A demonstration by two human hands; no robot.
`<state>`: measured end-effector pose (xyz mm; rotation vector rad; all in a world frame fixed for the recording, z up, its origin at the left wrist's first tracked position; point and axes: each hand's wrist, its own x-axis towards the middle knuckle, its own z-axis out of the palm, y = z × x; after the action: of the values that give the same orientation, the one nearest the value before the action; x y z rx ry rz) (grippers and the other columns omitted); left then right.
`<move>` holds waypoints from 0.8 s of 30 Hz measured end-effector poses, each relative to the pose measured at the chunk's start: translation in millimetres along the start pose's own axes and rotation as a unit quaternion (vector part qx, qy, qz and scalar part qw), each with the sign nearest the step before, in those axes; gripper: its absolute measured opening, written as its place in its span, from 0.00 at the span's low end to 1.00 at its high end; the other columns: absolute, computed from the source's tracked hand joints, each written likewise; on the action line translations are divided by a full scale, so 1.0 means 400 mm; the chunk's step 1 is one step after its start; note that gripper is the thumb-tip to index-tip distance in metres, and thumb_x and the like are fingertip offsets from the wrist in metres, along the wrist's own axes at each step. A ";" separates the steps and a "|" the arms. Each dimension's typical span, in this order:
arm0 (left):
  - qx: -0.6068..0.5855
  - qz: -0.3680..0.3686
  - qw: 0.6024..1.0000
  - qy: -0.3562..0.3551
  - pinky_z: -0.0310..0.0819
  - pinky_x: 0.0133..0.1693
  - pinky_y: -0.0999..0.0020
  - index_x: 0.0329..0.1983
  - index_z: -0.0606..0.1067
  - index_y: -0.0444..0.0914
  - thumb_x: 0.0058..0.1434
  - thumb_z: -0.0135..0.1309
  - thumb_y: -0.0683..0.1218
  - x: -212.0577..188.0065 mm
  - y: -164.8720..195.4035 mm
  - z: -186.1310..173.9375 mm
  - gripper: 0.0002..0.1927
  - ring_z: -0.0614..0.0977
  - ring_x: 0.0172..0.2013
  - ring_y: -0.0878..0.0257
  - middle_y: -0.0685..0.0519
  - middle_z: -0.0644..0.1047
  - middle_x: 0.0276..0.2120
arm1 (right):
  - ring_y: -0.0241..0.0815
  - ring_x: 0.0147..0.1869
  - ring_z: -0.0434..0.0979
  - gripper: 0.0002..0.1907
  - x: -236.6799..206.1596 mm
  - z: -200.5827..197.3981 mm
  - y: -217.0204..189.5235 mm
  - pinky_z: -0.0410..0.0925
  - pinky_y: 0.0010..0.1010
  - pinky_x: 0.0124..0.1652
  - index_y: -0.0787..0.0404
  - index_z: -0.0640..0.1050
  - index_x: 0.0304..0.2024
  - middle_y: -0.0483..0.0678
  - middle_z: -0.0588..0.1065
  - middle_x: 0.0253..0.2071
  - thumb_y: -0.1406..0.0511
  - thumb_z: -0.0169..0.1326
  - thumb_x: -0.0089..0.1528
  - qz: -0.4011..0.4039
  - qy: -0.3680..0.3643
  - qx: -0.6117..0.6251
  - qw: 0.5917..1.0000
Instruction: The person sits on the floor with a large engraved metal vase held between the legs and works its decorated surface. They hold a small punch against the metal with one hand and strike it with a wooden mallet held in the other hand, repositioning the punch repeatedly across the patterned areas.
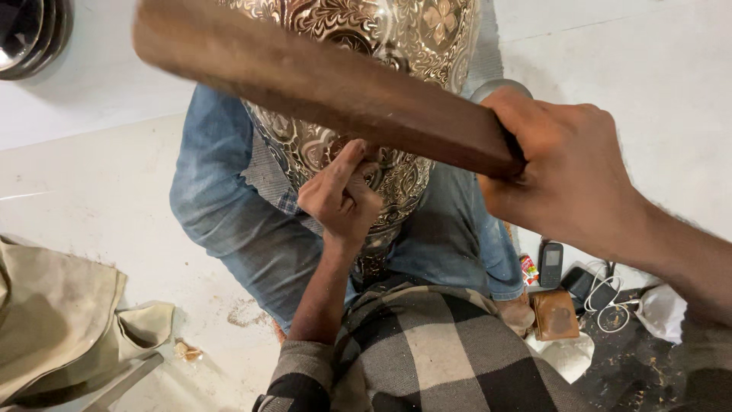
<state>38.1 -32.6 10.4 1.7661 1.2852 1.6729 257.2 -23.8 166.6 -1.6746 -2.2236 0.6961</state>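
1. At centre frame, one left hand (341, 197) presses against one engraved metal vase (358, 84). Its fingers are curled narrow and a small tool seems pinched at the fingertips, though it is too hidden to tell.
2. The vase runs from the top edge down to mid-frame, lying across the person's lap between two jeans-clad legs (229, 206).
3. At right of frame, one right hand (560, 172) is closed tight around one wooden mallet (313, 84), which slants from the upper left to the fist and crosses in front of the vase, blurred.
4. In the upper left corner, one stack of metal bowls (30, 34) sits on the floor (114, 183); what they hold cannot be seen.
5. At lower right lie one small phone (550, 264), one brown wallet (555, 314) and one white cable (610, 301), close together.
6. At lower left, one heap of tan cloth (61, 320) lies on the floor.
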 end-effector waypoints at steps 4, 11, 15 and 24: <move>0.034 0.000 0.999 -0.043 0.82 0.38 0.70 0.49 0.79 0.30 0.56 0.49 0.26 0.006 0.001 -0.010 0.19 0.89 0.34 0.60 0.44 0.84 0.36 | 0.54 0.25 0.76 0.19 -0.002 0.002 0.007 0.66 0.45 0.27 0.61 0.71 0.39 0.51 0.75 0.25 0.66 0.63 0.47 0.008 -0.034 -0.082 0.996; -0.070 -0.118 0.988 -0.075 0.83 0.39 0.75 0.52 0.76 0.29 0.63 0.51 0.28 0.039 0.009 -0.026 0.15 0.87 0.36 0.62 0.45 0.83 0.39 | 0.51 0.26 0.78 0.19 -0.054 0.084 0.061 0.67 0.41 0.28 0.63 0.73 0.41 0.53 0.75 0.24 0.66 0.63 0.49 0.094 -0.002 0.015 0.995; -0.327 -0.216 0.920 -0.008 0.82 0.49 0.71 0.65 0.64 0.30 0.67 0.53 0.32 0.039 0.027 -0.039 0.23 0.85 0.43 0.63 0.47 0.82 0.41 | 0.36 0.35 0.72 0.15 -0.092 0.271 0.093 0.68 0.29 0.35 0.65 0.75 0.44 0.49 0.75 0.30 0.68 0.64 0.58 0.159 0.145 0.267 0.939; -0.121 -0.159 0.978 0.059 0.85 0.45 0.68 0.59 0.71 0.28 0.68 0.58 0.29 -0.029 0.028 0.018 0.18 0.87 0.41 0.60 0.44 0.83 0.44 | 0.33 0.34 0.71 0.14 -0.199 0.478 0.126 0.68 0.25 0.36 0.65 0.76 0.39 0.47 0.75 0.30 0.70 0.68 0.54 0.221 0.175 0.344 0.896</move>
<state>50.3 -45.4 11.0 1.2655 1.2729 1.6850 229.0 -129.3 -16.5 -1.7268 -1.1461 1.0323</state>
